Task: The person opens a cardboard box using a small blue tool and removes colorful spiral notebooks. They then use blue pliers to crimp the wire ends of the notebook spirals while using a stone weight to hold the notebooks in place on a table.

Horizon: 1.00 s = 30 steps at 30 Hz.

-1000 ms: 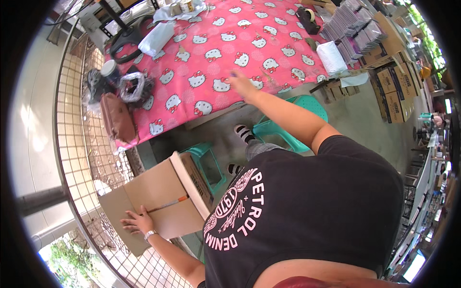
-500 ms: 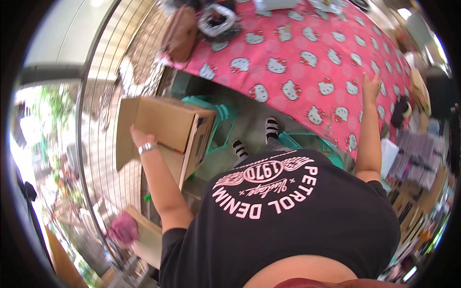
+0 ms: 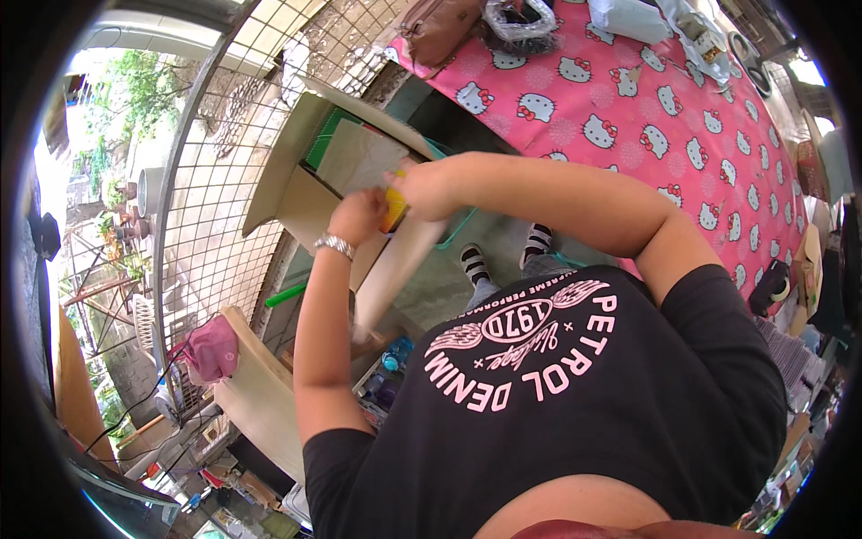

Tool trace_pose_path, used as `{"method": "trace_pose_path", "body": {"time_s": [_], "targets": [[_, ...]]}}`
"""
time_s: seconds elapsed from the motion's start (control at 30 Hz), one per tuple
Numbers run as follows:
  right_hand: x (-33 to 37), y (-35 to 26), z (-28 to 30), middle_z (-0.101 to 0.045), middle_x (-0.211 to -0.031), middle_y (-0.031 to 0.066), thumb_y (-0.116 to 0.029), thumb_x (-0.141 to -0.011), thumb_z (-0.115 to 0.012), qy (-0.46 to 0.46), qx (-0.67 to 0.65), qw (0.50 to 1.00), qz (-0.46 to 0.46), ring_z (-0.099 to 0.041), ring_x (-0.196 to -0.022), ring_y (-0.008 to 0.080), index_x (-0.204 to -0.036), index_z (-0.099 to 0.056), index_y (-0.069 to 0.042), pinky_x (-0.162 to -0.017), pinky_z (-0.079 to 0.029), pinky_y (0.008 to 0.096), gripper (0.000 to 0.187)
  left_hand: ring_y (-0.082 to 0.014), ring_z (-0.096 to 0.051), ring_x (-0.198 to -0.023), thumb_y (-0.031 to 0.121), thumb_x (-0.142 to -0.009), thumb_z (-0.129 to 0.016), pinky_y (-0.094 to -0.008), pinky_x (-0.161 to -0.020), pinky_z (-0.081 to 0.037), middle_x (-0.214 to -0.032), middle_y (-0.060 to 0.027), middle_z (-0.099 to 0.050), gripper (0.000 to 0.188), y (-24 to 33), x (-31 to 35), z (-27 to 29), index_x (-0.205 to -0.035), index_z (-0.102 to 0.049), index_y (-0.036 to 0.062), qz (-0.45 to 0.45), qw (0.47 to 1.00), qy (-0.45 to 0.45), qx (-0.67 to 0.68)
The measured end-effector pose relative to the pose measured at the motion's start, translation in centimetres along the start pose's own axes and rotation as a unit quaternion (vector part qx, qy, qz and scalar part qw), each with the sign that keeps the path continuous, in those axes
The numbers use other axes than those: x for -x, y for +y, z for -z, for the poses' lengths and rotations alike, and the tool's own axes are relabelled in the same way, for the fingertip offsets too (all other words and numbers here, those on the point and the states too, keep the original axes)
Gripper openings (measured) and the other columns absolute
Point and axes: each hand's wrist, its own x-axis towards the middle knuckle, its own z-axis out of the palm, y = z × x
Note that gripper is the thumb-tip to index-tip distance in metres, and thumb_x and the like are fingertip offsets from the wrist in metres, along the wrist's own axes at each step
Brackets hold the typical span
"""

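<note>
At the left stands a brown cardboard box [image 3: 310,211] with its flaps spread wide. Something green [image 3: 325,136] and a pale grey-beige flat piece [image 3: 362,160] show inside it. My left hand [image 3: 357,216], with a silver watch on the wrist, is closed at the box's opening. Reaching across from the right, my right hand [image 3: 426,190] is closed beside it, slightly blurred. Between the two hands is a small yellow printed thing [image 3: 393,212], which both sets of fingers seem to grip. Its kind is mostly hidden.
A table with a pink cat-print cover [image 3: 620,108] fills the far right. It carries a brown bag [image 3: 438,29] and a plastic bag with dark contents [image 3: 519,25]. Wire mesh [image 3: 215,180] runs along the left. A cream chair back [image 3: 260,395] with a pink cloth [image 3: 212,350] stands nearby.
My right hand has come off the pink table and across to the box. My left hand has left the flap it was touching. The box now shows its inside, and a yellow thing appears between my hands.
</note>
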Motion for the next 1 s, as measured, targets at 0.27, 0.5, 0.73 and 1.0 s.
{"method": "trace_pose_path", "body": {"time_s": [0.27,0.5,0.73,1.0], "targets": [[-10.0,0.3,1.6,-0.067,-0.107,0.0131,-0.013,-0.073,-0.073,-0.128,0.147,0.981,-0.012,-0.065,-0.101,0.0325,-0.114,-0.063,-0.011,-0.077,-0.055,0.046,0.042,-0.0342,-0.067,-0.086,0.057,-0.091,-0.048,-0.0555,-0.09,-0.042,-0.083,-0.0156,-0.071,0.053,0.7,12.1,7.5,-0.098,-0.07,0.0088,0.261,0.96,-0.057,-0.087],[-14.9,-1.1,-1.7,-0.068,-0.092,0.0103,-0.018,-0.073,-0.073,-0.101,0.166,0.972,0.13,-0.066,-0.09,0.0347,-0.103,-0.064,-0.01,-0.07,-0.055,0.0473,0.032,-0.0542,0.003,-0.142,0.079,-0.059,-0.067,-0.0812,-0.097,0.003,-0.158,-0.0263,-0.004,0.13,1.8,17.5,-3.5,-0.155,-0.003,0.0179,0.233,0.956,-0.181,-0.015],[-14.0,-1.1,-4.6,-0.067,-0.088,0.0119,-0.017,-0.085,-0.055,0.041,0.216,0.965,0.145,-0.067,-0.086,0.0306,-0.092,-0.059,-0.005,-0.071,-0.054,0.0434,0.015,-0.0543,0.011,-0.141,0.071,-0.057,-0.075,-0.0792,-0.099,0.006,-0.155,-0.0304,0.013,0.137,1.4,16.1,-14.7,-0.154,0.004,0.0163,0.288,0.946,0.134,-0.067],[-10.3,-2.8,5.4,-0.06,-0.078,0.0033,-0.015,-0.082,-0.056,0.369,0.251,0.886,0.126,-0.066,-0.07,0.0195,-0.087,-0.057,-0.01,-0.064,-0.054,0.0355,0.007,-0.0489,0.013,-0.143,0.07,-0.062,-0.074,-0.0762,-0.102,0.007,-0.155,-0.0284,0.016,0.133,4.1,15.6,-6.5,-0.154,0.005,0.0171,0.324,0.945,-0.019,0.036]]}}
